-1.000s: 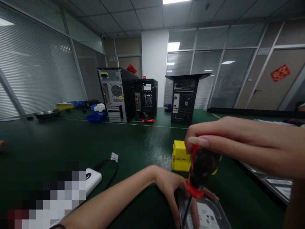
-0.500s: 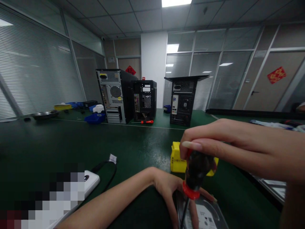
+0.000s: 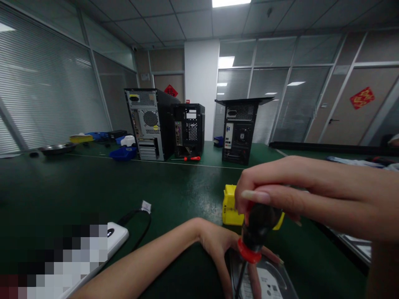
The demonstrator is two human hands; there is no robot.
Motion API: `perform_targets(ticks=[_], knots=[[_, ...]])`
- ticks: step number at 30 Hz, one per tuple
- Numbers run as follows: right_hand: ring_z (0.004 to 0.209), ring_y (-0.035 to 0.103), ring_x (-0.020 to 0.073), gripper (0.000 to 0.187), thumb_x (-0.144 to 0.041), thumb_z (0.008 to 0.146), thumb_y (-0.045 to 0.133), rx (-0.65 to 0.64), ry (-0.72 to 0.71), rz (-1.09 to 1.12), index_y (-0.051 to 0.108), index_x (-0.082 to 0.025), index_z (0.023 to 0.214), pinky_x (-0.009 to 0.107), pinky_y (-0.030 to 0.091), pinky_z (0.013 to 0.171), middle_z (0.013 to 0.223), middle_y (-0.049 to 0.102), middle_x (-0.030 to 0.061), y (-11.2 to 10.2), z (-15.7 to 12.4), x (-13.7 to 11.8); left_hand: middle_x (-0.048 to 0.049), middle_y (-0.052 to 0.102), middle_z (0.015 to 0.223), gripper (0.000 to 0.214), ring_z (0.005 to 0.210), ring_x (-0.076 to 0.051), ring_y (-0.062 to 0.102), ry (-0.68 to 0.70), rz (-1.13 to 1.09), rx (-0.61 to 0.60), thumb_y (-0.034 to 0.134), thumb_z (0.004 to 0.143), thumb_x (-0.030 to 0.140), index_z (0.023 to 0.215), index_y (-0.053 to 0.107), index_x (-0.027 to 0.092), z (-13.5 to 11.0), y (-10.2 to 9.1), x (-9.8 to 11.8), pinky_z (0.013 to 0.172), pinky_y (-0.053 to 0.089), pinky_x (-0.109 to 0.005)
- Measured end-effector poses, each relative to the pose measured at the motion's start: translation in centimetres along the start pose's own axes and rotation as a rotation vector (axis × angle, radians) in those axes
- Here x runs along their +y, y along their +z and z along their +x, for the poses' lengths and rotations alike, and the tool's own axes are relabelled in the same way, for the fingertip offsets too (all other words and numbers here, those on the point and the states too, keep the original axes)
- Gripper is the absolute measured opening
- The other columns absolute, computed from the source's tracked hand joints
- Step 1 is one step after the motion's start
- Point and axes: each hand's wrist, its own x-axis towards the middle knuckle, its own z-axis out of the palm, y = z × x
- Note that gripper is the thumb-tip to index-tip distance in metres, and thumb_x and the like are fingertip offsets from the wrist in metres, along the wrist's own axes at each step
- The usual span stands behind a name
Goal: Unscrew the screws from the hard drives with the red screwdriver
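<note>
My right hand (image 3: 280,187) is closed around the top of a screwdriver (image 3: 257,232) with a black and red handle. The screwdriver stands nearly upright, and its thin shaft runs down toward the left part of a hard drive (image 3: 272,282). Its tip is cut off by the lower picture edge. My left hand (image 3: 218,243) grips the silver hard drive against the green table, thumb along the left side and fingers across the top and far edge. Behind the handle sits a yellow bin (image 3: 232,209), partly hidden by my right hand.
Three computer cases stand across the far table: a large one (image 3: 149,124), a smaller one (image 3: 190,128) and one at right (image 3: 238,133). A red-handled screwdriver (image 3: 191,158) lies before them. Blue bin (image 3: 123,153), metal bowl (image 3: 57,149) at left; white device (image 3: 118,236) with cable near my left forearm.
My right hand and the screwdriver handle have shifted slightly, and more of the curled fingers shows behind the handle. My left hand stays on the hard drive.
</note>
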Motion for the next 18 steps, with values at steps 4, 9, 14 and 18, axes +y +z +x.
perform_targets(ticks=[4, 9, 14, 18], knots=[[0.074, 0.065, 0.0156, 0.024, -0.04, 0.085, 0.055, -0.118, 0.208, 0.007, 0.066, -0.023, 0.098, 0.018, 0.045, 0.047, 0.089, 0.07, 0.0008, -0.5, -0.1, -1.9, -0.0081, 0.052, 0.113, 0.035, 0.137, -0.032, 0.02, 0.012, -0.081, 0.01, 0.076, 0.065, 0.023, 0.094, 0.066, 0.006, 0.0, 0.1, -0.5, 0.114, 0.013, -0.035], [0.083, 0.065, 0.0165, 0.019, -0.028, 0.076, 0.067, -0.126, 0.291, 0.007, 0.065, -0.024, 0.095, 0.018, 0.045, 0.05, 0.094, 0.068, -0.0015, -0.9, -0.3, -3.3, -0.0068, 0.057, 0.107, 0.036, 0.127, -0.029, 0.04, -0.011, -0.095, -0.003, 0.072, 0.071, 0.02, 0.102, 0.062, 0.003, -0.3, 0.6, -1.0, 0.113, 0.015, -0.033], [0.08, 0.065, 0.0138, 0.023, -0.025, 0.073, 0.07, -0.127, 0.283, 0.01, 0.065, -0.027, 0.095, 0.018, 0.044, 0.051, 0.092, 0.069, -0.0046, -0.8, -0.4, -2.8, -0.0048, 0.06, 0.102, 0.051, 0.122, -0.029, 0.047, -0.07, -0.203, -0.047, 0.071, 0.072, 0.019, 0.119, 0.055, 0.004, -0.4, 0.7, -1.4, 0.109, 0.026, -0.033], [0.077, 0.064, 0.0134, 0.021, -0.027, 0.075, 0.069, -0.119, 0.294, 0.001, 0.065, -0.026, 0.095, 0.018, 0.043, 0.051, 0.091, 0.068, -0.0032, -0.8, -0.4, -2.8, -0.0054, 0.06, 0.104, 0.052, 0.124, -0.03, 0.044, -0.06, -0.159, -0.031, 0.073, 0.07, 0.02, 0.117, 0.057, 0.004, -0.5, 0.6, -1.8, 0.11, 0.023, -0.033]])
